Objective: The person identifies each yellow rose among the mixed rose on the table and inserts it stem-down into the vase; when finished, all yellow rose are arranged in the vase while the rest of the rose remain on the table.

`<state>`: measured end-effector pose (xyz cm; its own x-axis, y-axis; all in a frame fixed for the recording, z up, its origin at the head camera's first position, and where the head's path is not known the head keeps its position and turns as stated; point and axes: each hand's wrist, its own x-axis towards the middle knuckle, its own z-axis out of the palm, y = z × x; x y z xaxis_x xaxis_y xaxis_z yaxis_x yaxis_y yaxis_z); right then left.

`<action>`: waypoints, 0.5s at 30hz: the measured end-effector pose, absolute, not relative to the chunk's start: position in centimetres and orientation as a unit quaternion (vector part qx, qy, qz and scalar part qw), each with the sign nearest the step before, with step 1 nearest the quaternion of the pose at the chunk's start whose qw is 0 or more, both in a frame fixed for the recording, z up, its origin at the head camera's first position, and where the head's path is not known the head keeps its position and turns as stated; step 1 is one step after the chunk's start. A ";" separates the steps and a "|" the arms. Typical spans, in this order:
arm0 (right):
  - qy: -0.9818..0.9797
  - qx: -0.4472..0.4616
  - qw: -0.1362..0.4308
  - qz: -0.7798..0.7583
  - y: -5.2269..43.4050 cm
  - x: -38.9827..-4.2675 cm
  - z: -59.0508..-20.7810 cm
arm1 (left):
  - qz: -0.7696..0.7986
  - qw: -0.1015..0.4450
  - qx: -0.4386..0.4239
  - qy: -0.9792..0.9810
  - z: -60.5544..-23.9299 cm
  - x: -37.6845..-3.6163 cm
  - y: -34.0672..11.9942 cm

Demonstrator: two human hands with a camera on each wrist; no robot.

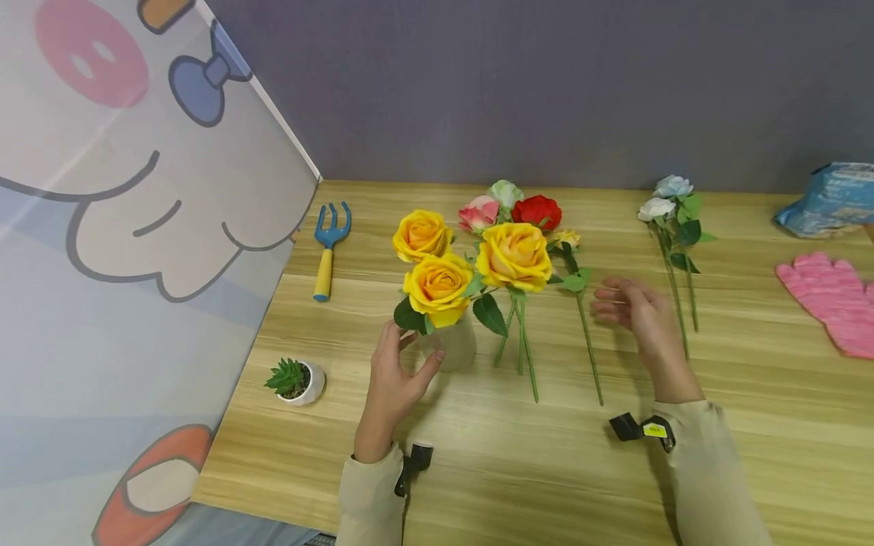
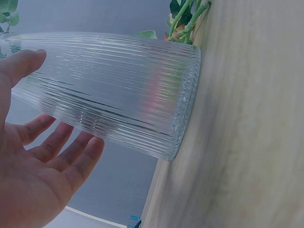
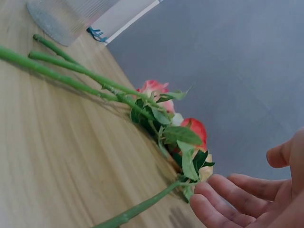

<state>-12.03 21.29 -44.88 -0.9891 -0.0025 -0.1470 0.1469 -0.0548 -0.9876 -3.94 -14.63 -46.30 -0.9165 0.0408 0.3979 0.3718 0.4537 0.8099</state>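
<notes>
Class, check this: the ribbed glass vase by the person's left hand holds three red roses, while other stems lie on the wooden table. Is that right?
Not quite. The roses in the ribbed glass vase beside the left hand are yellow, not red, as the head view shows. Other stems do lie on the wooden table.

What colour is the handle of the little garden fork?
Yellow, with a blue head; the garden fork shows best in the head view.

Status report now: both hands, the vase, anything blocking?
Left hand open, cupping ribbed glass vase, which stands upright with three yellow roses. Right hand open, empty, beside loose stems on table. Nothing blocking.
</notes>
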 end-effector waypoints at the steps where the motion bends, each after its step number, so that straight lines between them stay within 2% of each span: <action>1: 0.685 0.054 0.060 -0.724 21.3 -12.1 -45.0 | -0.508 0.162 -0.122 -0.837 -46.3 -3.9 -14.6; 8: 0.692 0.059 0.105 -0.712 21.5 -12.6 -45.9 | -0.507 0.161 -0.121 -0.838 -46.3 -3.9 -14.6; 15: 0.699 0.054 0.121 -0.703 21.6 -12.8 -46.3 | -0.506 0.165 -0.125 -0.837 -46.1 -4.0 -14.6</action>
<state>-12.82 21.61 -46.30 -0.9646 -0.0945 -0.2462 0.2467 0.0064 -0.9691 -3.95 -14.60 -46.14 -0.9146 0.0417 0.4023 0.3755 0.4568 0.8064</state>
